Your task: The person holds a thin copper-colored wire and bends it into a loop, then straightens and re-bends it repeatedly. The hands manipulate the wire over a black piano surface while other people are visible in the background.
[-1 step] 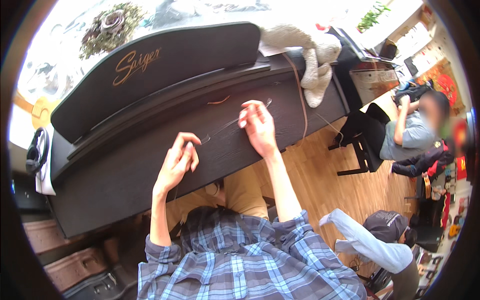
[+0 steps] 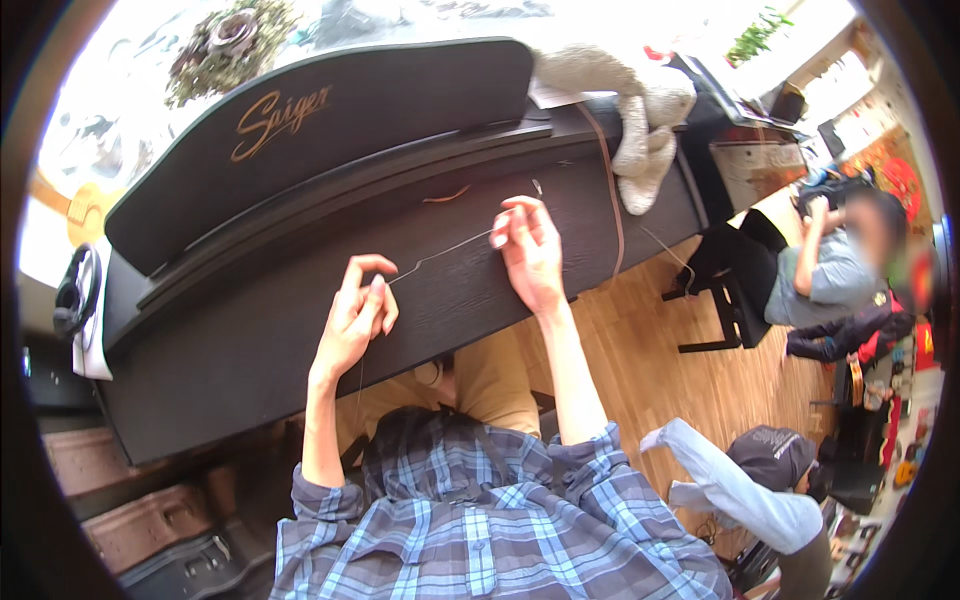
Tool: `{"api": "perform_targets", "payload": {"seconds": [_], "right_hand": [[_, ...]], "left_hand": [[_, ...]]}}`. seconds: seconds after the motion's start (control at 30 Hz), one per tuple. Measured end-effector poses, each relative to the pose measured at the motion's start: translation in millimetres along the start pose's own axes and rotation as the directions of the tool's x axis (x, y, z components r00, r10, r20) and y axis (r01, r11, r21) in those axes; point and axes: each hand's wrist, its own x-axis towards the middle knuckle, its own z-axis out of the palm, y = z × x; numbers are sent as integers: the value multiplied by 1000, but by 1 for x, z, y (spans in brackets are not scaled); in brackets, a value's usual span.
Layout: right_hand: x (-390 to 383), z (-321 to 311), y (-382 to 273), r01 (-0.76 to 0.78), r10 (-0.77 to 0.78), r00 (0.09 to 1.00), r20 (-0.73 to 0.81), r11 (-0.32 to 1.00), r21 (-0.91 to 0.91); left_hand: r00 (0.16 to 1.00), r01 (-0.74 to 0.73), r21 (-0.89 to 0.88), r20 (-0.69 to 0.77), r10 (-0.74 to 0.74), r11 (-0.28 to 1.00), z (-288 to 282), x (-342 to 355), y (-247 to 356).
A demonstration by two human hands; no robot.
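A thin pale cord [image 2: 445,251] runs between my two hands above the dark piano lid [image 2: 240,330], with a small kink near the left one. My left hand [image 2: 352,318] pinches one part of it between thumb and forefinger, and a thin tail hangs below that hand towards my lap. My right hand [image 2: 528,255] has its fingers closed on the other part. Just past the right fingertips lies a small shiny piece [image 2: 538,187]; whether it is joined to the cord I cannot tell. A short brown strip [image 2: 447,195] rests on the lid between and beyond the hands.
A grey-white plush toy [image 2: 645,170] hangs over the lid's right end, beside a long brown cord [image 2: 612,190]. Headphones [image 2: 75,300] sit at the left end. A seated person [image 2: 825,265] is at the right, and another person [image 2: 760,490] is nearer on the wooden floor.
The cord between my hands looks straighter and more plainly visible. My hands have hardly moved, and the whole view has shifted slightly.
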Motion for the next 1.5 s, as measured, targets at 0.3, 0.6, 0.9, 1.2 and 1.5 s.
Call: {"api": "perform_targets", "payload": {"seconds": [0.3,0.6,0.9,1.2,1.5], "right_hand": [[-6,-6,4,145,-140,982,-130,989,30],[-10,2,-1,39,-43,999,-10,970,-238],[-18,17,-3,37,91,981,173,782,-622],[-16,17,-3,3,86,989,123,805,-593],[-15,21,-6,40,78,984,160,780,-624]], "left_hand": [[985,-47,-69,-172,35,996,6,-12,-10],[987,-29,154,-154,53,988,9,-10,-5],[980,-19,27,-199,24,999,9,-10,-6],[983,-35,52,-176,44,998,10,-10,-9],[984,-84,114,-144,100,990,11,-10,-5]]}}
